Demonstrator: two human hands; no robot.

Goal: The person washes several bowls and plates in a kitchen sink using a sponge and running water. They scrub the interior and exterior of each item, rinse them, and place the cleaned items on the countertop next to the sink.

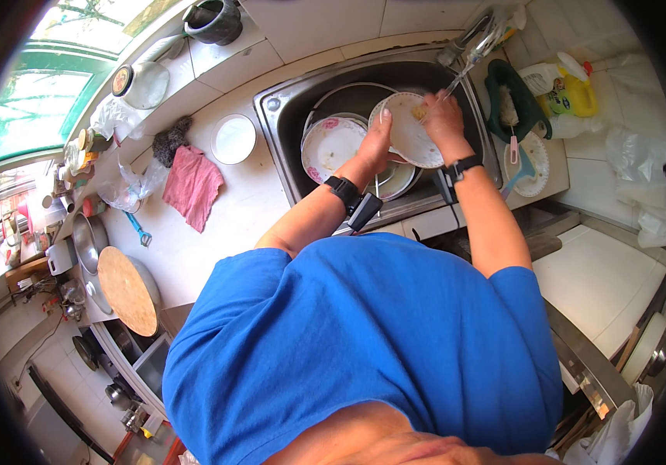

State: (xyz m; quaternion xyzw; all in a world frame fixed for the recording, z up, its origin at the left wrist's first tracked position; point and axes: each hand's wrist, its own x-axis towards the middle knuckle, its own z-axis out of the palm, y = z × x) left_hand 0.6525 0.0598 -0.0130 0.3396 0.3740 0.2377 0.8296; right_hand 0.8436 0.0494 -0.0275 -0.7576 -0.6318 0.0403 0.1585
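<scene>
My left hand (376,142) grips the near left rim of a white plate with a patterned edge (405,136), thumb on its face, tilted over the sink. On the plate's right part lies my right hand (444,119), fingers bent; a yellowish patch (420,112) shows beside the fingertips, and whether it is a scrubber or food I cannot tell. Water runs from the faucet (460,49) onto the right hand. A flower-patterned plate (333,150) lies in the steel sink (277,125) on other dishes, left of my left hand. Another dish with liquid (394,180) sits below the held plate.
Left of the sink stand a white bowl (233,139), a pink cloth (193,187) and a dark scouring pad (171,141). To the right are a green basin (498,87) with a brush (510,113), a plate (536,180) and a yellow bottle (580,96). A round wooden board (126,290) leans at far left.
</scene>
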